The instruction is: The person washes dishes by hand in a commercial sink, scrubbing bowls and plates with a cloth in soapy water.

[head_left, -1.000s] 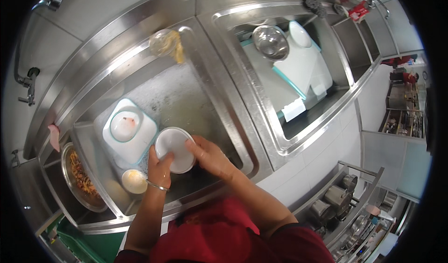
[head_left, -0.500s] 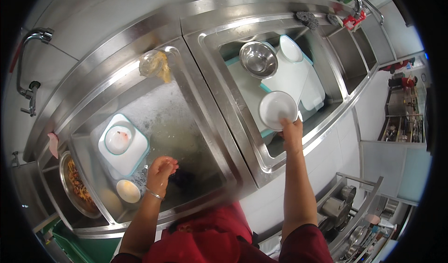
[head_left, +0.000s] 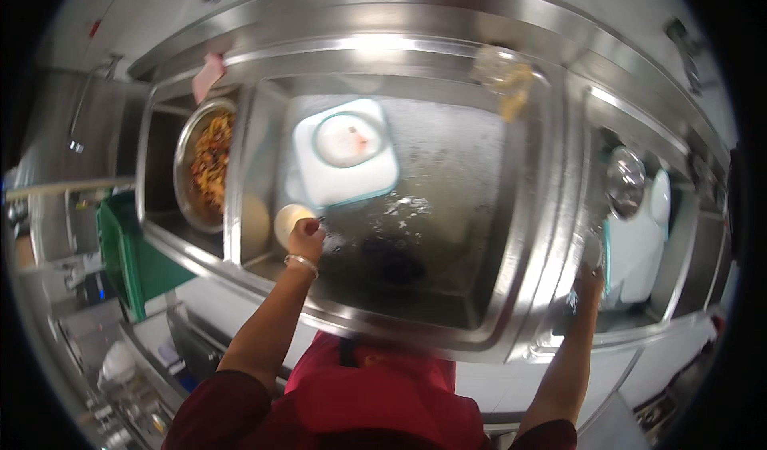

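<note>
In the left basin my left hand (head_left: 307, 240) has its fingers curled at the rim of a small cream bowl (head_left: 289, 221), which is partly hidden by the hand. Beyond it lies a white square plate (head_left: 351, 188) with a teal rim. On that plate rests a round white dish (head_left: 339, 142) with reddish food bits. Over the near left side of the right basin is my right hand (head_left: 590, 281), its fingers smeared by motion. A blurred greyish shape shows at its fingertips, and I cannot make out whether the hand holds anything.
Murky water (head_left: 431, 234) covers the left basin's bottom. A clear container (head_left: 497, 67) with yellowish scraps sits on its far right corner. The right basin holds a steel bowl (head_left: 625, 180) and white trays (head_left: 635, 250). Left stand a pan of food scraps (head_left: 188, 170) and a green bin (head_left: 120, 250).
The view has swung left. My left hand has moved from above the water to the cream bowl and closed at its rim. The white bowl in my right hand no longer shows clearly.
</note>
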`<state>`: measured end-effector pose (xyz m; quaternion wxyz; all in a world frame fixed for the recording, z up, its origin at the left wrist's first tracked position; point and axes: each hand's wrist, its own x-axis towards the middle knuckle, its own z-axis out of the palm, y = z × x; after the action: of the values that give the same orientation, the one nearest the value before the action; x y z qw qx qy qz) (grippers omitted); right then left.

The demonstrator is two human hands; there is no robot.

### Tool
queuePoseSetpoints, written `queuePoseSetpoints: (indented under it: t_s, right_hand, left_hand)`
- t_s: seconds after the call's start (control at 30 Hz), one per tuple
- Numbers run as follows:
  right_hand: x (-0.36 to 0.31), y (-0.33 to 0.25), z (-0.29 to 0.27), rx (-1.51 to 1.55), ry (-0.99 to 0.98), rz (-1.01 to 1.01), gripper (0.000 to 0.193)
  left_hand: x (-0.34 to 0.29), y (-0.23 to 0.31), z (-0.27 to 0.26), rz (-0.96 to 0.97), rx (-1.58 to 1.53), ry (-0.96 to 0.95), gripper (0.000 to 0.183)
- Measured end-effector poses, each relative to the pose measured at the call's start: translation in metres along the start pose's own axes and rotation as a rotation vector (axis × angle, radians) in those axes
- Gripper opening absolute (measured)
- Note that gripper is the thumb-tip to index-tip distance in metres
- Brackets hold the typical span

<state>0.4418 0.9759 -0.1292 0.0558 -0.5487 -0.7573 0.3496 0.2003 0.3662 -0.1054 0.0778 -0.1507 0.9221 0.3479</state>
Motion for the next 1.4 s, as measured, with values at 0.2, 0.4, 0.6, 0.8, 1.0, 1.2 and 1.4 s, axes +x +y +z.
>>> queuePoseSetpoints:
  t_s: [0.2,0.4,0.6,0.8,1.0,1.2,1.4]
  right_hand:
    - [-0.030,-0.044,-0.037,0.154,0.037,-0.137,0.031]
    - [-0.187,-0.247,0.023,0.401,-0.545,-0.315,0.020]
    - [-0.229,-0.241,0.190,-0.314,-1.037,-0.885,0.065]
    - [-0.242,-0.140,0.264,-0.573,-1.261,-0.568,0.068]
    - [-0.232,-0.227,0.212,-0.069,-0.936,0.007,0.040]
    - [-0.284,-0.295,0.163,0.278,-0.817,-0.630,0.041]
    - [-0.244,-0.325,0.165,-0.006,-0.873,-1.186,0.050]
  left_hand:
    - [0.010,-0.049,-0.021,0.022,0.217,0.195,0.041]
    - [0.040,-0.045,-0.025,-0.386,0.363,-0.042,0.048]
    - [0.057,-0.154,-0.016,-0.532,0.654,-0.589,0.032]
    - [0.027,-0.089,-0.006,-0.452,-0.173,-0.383,0.031]
    - [0.000,0.004,-0.016,-0.174,0.108,-0.439,0.046]
    - [-0.031,0.030,0.032,-0.177,-0.501,-0.649,0.043]
    - [-0.028,0.073,0.029,-0.736,-0.953,-0.814,0.041]
